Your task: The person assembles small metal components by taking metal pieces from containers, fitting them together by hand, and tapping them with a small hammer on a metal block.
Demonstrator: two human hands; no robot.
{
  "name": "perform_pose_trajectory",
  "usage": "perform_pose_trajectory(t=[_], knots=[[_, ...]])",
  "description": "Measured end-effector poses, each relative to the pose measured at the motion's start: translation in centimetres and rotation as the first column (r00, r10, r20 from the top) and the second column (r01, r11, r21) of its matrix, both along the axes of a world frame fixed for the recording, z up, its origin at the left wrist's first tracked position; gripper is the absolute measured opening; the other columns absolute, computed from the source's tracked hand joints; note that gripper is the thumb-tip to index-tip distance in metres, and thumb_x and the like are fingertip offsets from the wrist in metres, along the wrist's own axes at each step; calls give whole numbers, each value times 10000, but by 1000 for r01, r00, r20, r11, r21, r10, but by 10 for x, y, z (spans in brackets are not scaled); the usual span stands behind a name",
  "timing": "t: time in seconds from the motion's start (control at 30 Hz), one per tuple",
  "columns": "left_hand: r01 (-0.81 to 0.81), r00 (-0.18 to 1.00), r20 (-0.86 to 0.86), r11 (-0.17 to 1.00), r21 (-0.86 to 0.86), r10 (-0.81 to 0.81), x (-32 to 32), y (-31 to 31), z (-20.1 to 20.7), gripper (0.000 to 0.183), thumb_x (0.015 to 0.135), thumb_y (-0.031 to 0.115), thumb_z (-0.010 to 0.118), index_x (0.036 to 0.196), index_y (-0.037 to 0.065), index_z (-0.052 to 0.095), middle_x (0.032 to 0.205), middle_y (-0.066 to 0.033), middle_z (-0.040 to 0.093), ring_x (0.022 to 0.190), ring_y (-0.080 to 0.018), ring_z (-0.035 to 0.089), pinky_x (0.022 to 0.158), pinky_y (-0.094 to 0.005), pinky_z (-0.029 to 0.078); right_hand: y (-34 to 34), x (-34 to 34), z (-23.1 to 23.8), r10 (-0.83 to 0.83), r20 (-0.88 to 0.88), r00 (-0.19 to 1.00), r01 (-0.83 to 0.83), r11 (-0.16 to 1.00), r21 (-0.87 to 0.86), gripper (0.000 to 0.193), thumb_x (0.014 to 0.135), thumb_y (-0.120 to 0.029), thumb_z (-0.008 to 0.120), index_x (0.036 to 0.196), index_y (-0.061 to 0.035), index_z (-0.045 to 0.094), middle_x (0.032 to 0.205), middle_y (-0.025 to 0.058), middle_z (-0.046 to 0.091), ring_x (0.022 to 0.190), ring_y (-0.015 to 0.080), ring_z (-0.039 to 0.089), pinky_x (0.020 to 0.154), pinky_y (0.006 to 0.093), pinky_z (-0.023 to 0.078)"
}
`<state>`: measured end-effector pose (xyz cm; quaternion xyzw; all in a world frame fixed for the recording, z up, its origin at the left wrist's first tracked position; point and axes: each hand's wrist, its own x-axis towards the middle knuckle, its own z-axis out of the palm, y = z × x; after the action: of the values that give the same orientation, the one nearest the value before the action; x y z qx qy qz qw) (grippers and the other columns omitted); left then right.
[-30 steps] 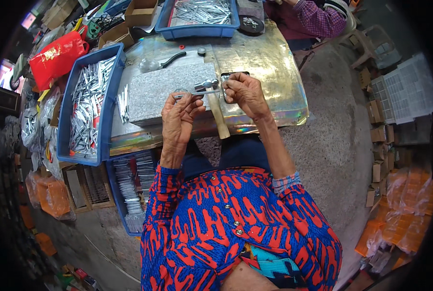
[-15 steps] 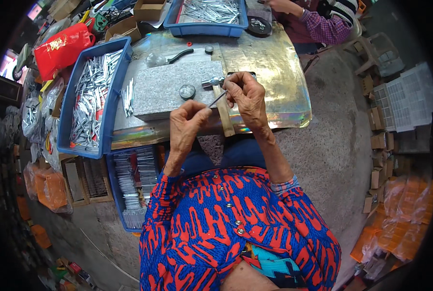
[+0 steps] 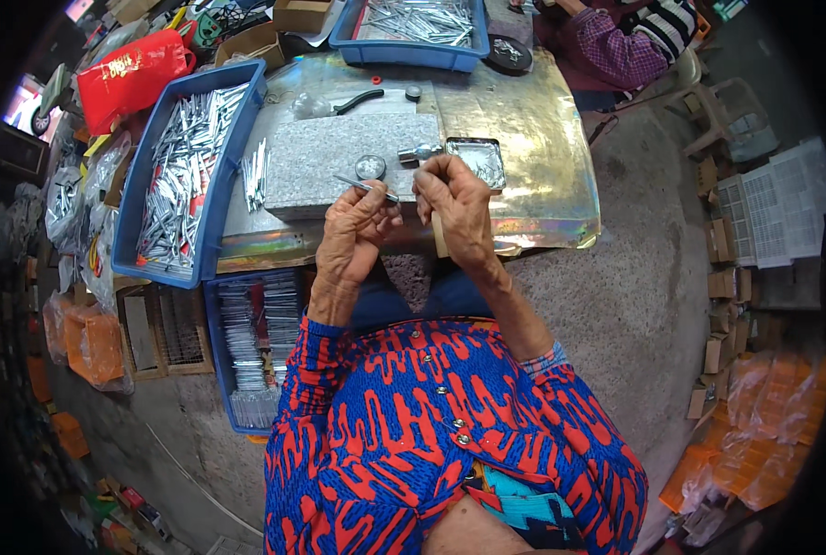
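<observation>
Over the front edge of a grey stone slab [image 3: 311, 148], my left hand [image 3: 350, 236] pinches a thin metal rod [image 3: 350, 181], which slants up to the left past the fingertips. My right hand [image 3: 461, 208] is just to the right, thumb and fingers pressed together; whatever they hold is too small to make out. A hammer [image 3: 419, 153] lies by the right fingers, its head on the slab and its wooden handle partly hidden by that hand. Behind the left fingertips stands a small round tin [image 3: 369, 167]. A dark-rimmed tray [image 3: 498, 148] of small shiny parts is beyond the right hand.
Blue bins [image 3: 211, 231] of metal rods stand left and at the back [image 3: 413, 57]. A loose row of rods [image 3: 255, 176] lies left of the slab, dark-handled pliers [image 3: 357, 102] behind it. Below the table is another blue bin [image 3: 218, 370]. Someone in a checked sleeve [image 3: 616, 46] sits back right.
The thin piece stretched between both hands is no longer there. My left hand now has a rod tilted leftward, and my right hand has shifted, uncovering the small-parts tray. The whole view has shifted slightly.
</observation>
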<state>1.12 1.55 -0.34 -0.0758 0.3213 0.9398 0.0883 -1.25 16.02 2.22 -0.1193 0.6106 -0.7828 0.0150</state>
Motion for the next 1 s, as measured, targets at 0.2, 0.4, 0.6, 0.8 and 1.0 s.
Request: perform_pose_trajectory(t=[0.2, 0.4, 0.6, 0.8, 1.0], knots=[[-35, 994, 107, 981, 193, 14, 4, 6, 3, 149, 844, 94, 568, 972, 25, 531, 822, -53, 595, 730, -158, 605, 626, -270, 518, -8, 20, 0, 6, -2, 1000, -6, 1000, 8, 117, 890, -130, 518, 882, -17, 490, 659, -20, 487, 514, 13, 428, 435, 154, 356], [-35, 993, 119, 977, 208, 10, 4, 9, -2, 133, 834, 100, 585, 940, 34, 540, 827, -48, 597, 745, -156, 600, 638, -263, 514, -8, 21, 1, -42, -56, 998, 46, 995, 83, 95, 880, -101, 529, 885, -13, 494, 719, -4, 506, 604, 29, 476, 509, 169, 404], [-45, 990, 143, 962, 269, 6, 5, 11, -5, 107, 824, 92, 597, 905, 47, 544, 831, -45, 594, 751, -156, 594, 655, -270, 511, -14, 22, -5, -134, -124, 983, 146, 985, 95, 71, 876, -69, 519, 873, -6, 487, 748, 13, 517, 661, 64, 525, 558, 202, 445], [-115, 988, 137, 937, 331, 73, 7, 23, -4, 74, 830, 88, 589, 880, 51, 549, 812, -50, 583, 739, -156, 573, 668, -279, 507, -21, 15, -19, -267, -451, 851, 376, 911, 170, 49, 859, -21, 512, 841, 0, 472, 721, 51, 521, 548, 109, 549, 478, 234, 449], [-61, 998, 4, 934, 351, 64, 7, 23, -10, 60, 834, 70, 576, 865, 20, 582, 849, -65, 598, 748, -150, 549, 702, -247, 474, -28, 17, -23, -318, -382, 868, 394, 909, 139, 66, 842, -19, 530, 815, 7, 475, 700, 70, 528, 525, 120, 538, 457, 256, 433]])
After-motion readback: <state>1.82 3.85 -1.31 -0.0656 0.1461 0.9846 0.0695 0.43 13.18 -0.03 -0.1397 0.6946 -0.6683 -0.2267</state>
